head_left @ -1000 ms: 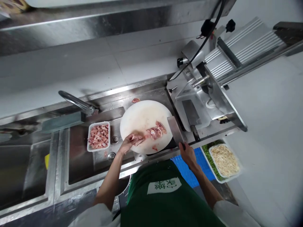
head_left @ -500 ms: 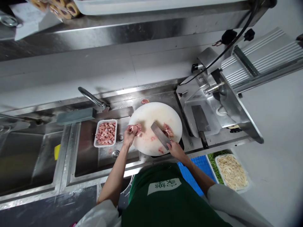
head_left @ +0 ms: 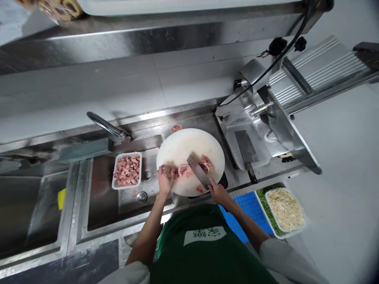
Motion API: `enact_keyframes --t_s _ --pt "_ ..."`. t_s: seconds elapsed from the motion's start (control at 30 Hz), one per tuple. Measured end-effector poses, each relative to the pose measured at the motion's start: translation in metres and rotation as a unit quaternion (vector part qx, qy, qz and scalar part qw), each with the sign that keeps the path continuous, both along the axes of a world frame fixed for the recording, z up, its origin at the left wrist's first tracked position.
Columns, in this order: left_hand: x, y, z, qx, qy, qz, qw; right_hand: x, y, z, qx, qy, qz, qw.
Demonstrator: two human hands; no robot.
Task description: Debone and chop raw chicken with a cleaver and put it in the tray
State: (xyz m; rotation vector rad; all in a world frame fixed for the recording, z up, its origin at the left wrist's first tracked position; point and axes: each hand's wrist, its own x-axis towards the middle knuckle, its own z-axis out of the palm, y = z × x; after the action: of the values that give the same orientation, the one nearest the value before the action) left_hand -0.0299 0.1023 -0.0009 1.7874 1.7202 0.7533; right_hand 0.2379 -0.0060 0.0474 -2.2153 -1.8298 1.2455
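A round white cutting board [head_left: 189, 144] bridges the sink and the steel counter. My right hand [head_left: 217, 191] is wrapped round the handle of a cleaver [head_left: 199, 172], whose blade lies slanted over the board's middle. Left of the blade is a piece of raw meat [head_left: 184, 170]; my left hand [head_left: 166, 178] is closed at its left end, on the board's left edge. More meat [head_left: 207, 162] lies right of the blade, partly hidden by it. A small scrap [head_left: 199, 189] is near the board's front edge.
A white tub of cut meat [head_left: 127, 170] stands in the sink left of the board, below a faucet [head_left: 106, 125]. On the right, a second cleaver [head_left: 245, 146] rests on a metal machine [head_left: 263, 114]. Tubs of pale strips [head_left: 286, 209] and greens stand lower right.
My left hand has turned over and come down at the meat, which now lies flatter and nearer the blade. The whole view has shifted slightly.
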Motion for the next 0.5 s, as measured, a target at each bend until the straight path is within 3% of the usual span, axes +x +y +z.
enact_keyframes --t_s 0.13,0.3,0.4,0.5 --pt "0.013 0.045 0.002 -0.023 0.024 -0.023 0.999 -0.005 0.0 -0.003 -0.011 -0.018 -0.014 1.0" --pt "0.013 0.166 0.006 -0.038 -0.002 0.001 0.999 -0.014 -0.002 -0.004 -0.021 -0.038 -0.007 0.999" --pt "0.023 0.241 0.011 -0.063 -0.014 -0.041 0.997 -0.021 -0.007 -0.007 -0.022 -0.045 -0.029 0.998" --pt "0.045 0.294 0.01 -0.061 -0.05 -0.103 0.992 -0.033 -0.015 -0.015 -0.014 -0.043 -0.063 0.997"
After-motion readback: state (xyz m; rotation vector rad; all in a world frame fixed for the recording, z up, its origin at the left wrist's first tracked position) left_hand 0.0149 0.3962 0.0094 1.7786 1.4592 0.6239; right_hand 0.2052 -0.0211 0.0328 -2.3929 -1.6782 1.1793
